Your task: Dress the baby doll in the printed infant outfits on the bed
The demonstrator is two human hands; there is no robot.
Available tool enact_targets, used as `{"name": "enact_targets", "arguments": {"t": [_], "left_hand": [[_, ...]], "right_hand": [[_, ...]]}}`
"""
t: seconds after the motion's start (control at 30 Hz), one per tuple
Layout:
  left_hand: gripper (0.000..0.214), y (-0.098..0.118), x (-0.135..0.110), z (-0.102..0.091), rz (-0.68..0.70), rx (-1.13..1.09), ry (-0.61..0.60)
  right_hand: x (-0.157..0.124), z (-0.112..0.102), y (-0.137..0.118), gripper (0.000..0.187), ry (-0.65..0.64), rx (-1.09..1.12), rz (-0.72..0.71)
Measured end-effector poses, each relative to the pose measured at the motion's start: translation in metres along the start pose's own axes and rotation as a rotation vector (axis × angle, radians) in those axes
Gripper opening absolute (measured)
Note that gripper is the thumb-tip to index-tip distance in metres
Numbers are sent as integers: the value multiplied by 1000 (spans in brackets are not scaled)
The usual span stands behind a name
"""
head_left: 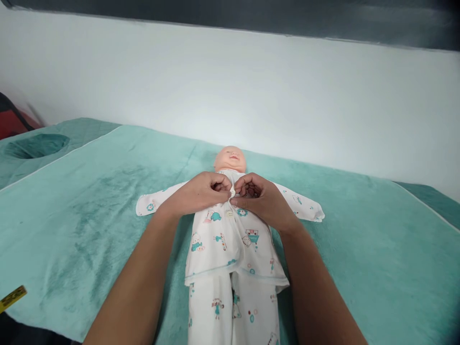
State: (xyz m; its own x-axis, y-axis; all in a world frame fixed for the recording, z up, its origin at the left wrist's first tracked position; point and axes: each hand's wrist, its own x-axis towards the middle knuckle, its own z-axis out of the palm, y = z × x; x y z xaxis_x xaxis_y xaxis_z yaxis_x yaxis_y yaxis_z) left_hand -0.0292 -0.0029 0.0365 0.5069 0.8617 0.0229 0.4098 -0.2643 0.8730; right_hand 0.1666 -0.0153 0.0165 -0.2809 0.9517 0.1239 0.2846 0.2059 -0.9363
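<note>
A baby doll [231, 158] lies on its back, its sleeved arms spread to both sides. It wears a white printed shirt [219, 244] with a front opening, and matching white trousers [215, 311]. Over the doll's chest, my left hand [203, 191] pinches one edge of the shirt's opening between thumb and fingers. From the other side my right hand [260, 199] pinches the facing edge, its thumb close to the left fingertips. Between the fingertips a small pale fastening shows, partly covered. Below the hands the two shirt halves lie against each other.
A teal plush cover [359, 249] spreads under the doll, with a round hole [38, 145] at the far left. Behind it rises a white wall [230, 91] with a dark band on top. A red and black object [12, 120] stands at the left edge.
</note>
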Motion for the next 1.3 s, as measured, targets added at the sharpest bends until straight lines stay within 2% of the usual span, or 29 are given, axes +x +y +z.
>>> {"name": "enact_targets", "arguments": {"t": [0.23,0.63,1.0,1.17,1.3], "left_hand": [[11,0,0,0,1,-26,21],[13,-2,0,0,-27,-215,-5],[22,-5,2,4,20,-285,111],[28,-8,0,-1,15,-348,49],[31,-8,-5,-9,16,-341,-110]], "right_hand": [[0,0,-1,23,-21,10,-5],[0,-3,1,15,-37,90,-53],[0,1,1,21,16,127,-30],[-8,0,-17,33,-74,-62,81],[-20,-10,-35,34,-147,-284,139]]}}
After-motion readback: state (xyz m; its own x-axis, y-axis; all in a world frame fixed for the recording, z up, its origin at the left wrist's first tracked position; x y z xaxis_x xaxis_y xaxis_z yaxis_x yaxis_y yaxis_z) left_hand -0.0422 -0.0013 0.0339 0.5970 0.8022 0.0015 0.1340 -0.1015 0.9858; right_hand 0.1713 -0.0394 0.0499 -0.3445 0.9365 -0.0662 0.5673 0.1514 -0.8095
